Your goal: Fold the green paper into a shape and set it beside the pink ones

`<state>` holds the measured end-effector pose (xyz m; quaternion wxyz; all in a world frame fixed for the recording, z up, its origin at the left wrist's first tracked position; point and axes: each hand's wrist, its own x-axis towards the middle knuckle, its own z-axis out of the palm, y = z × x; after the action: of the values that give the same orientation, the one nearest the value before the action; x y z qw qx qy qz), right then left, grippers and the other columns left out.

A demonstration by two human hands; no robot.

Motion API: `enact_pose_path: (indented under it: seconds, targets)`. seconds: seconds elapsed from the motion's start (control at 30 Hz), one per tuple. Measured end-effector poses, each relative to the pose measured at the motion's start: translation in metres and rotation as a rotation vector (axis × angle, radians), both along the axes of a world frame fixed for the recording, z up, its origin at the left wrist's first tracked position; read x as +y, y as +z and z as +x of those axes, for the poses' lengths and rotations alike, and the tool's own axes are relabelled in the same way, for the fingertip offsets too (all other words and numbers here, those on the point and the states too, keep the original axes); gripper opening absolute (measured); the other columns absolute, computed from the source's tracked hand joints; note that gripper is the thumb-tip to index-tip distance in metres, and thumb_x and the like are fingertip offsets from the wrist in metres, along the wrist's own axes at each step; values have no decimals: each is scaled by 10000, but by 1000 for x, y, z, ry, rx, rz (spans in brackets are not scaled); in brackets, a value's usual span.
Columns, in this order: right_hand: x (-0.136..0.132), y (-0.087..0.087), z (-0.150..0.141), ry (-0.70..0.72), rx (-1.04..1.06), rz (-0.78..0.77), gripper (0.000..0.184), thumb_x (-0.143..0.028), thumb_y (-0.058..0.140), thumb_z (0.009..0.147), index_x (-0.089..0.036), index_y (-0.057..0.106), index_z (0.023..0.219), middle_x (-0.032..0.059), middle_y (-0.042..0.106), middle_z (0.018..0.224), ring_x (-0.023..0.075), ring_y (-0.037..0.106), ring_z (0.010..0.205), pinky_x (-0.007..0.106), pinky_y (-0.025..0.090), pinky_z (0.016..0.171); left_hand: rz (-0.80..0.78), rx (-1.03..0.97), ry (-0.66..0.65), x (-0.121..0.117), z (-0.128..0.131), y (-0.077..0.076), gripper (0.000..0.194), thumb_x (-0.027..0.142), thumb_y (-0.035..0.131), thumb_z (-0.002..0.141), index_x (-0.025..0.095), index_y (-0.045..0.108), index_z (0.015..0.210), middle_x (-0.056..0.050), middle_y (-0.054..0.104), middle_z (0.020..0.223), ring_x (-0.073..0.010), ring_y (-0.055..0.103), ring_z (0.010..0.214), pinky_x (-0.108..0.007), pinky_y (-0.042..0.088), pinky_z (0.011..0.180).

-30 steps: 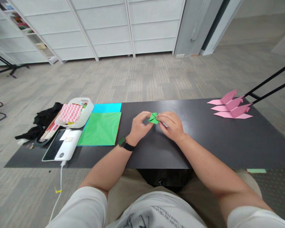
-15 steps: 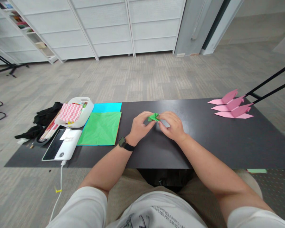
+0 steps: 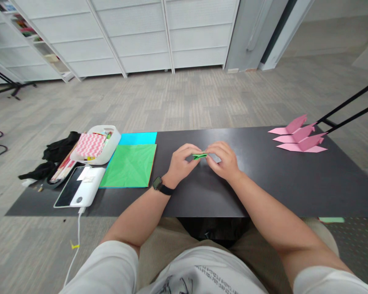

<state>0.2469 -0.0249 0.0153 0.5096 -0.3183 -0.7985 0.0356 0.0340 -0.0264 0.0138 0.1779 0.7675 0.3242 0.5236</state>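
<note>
Between my two hands is a small folded piece of green paper (image 3: 199,156), seen nearly edge-on as a narrow strip. My left hand (image 3: 182,162) pinches its left end between thumb and fingers. On the other side, my right hand (image 3: 223,160) pinches the right end the same way. Both hands are over the middle of the dark table (image 3: 208,196); the fingertips cover parts of the folds. To the left of my left hand lies a flat, creased green sheet (image 3: 129,165) on top of other coloured paper, with a blue sheet (image 3: 139,138) showing behind it.
Three pink folded paper birds (image 3: 302,139) stand in a row at the far right. On the left are a white basket (image 3: 112,145) with a pink zigzag-patterned packet (image 3: 87,145), a white power bank (image 3: 90,188) on a cable, and black cloth (image 3: 61,147).
The green folded paper has tilted and flattened from a wider, pointed shape to a thin strip. Both hands have stayed almost in place, still pinching it.
</note>
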Motion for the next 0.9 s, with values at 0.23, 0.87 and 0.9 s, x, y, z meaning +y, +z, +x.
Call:
enact_pose_path:
  seconds: [0.23,0.87,0.9]
  targets:
    - [1,-2,0,26,41,-47,58,-262,659,1020,-273,709,993,53,772,918,244,714,849,445,569,824,-26,27,66,-4,0,8,266,425,755,1021,192,768,893,-44,773,881,-165,718,825,-302,575,788]
    - [3,-8,-1,117,119,-460,123,-371,698,980,-255,730,954,17,773,869,195,721,797,346,583,798,-417,-176,55,2,-2,-2,472,555,756,969,196,574,722,16,639,739,-139,581,715,-275,494,705]
    - [5,-9,-2,126,141,-500,136,-382,702,978,-253,734,946,13,769,854,192,716,782,342,585,787,-458,-192,21,3,-2,-4,460,560,754,969,194,593,742,12,654,750,-140,592,719,-274,505,704]
